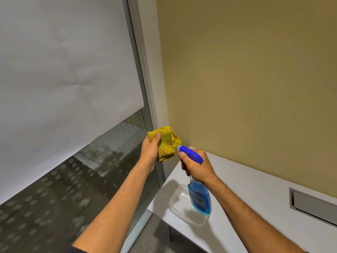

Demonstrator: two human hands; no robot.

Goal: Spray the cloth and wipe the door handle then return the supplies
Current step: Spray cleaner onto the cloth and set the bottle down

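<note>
My left hand point(150, 149) grips a bunched yellow cloth point(166, 141) held up in front of the wall corner. My right hand point(196, 166) is wrapped around the neck of a spray bottle point(199, 198) with blue liquid and a dark blue trigger head point(191, 154). The white nozzle points at the cloth and almost touches its right edge. The bottle hangs above the white tray. No door handle is in view.
A clear plastic tray point(176, 207) sits on the white table point(255, 198) under the bottle. A metal cable hatch point(313, 205) is set in the table at right. A glass panel with frosted film point(63, 70) and metal frame point(145, 99) stands at left; a yellow wall point(246, 70) is behind.
</note>
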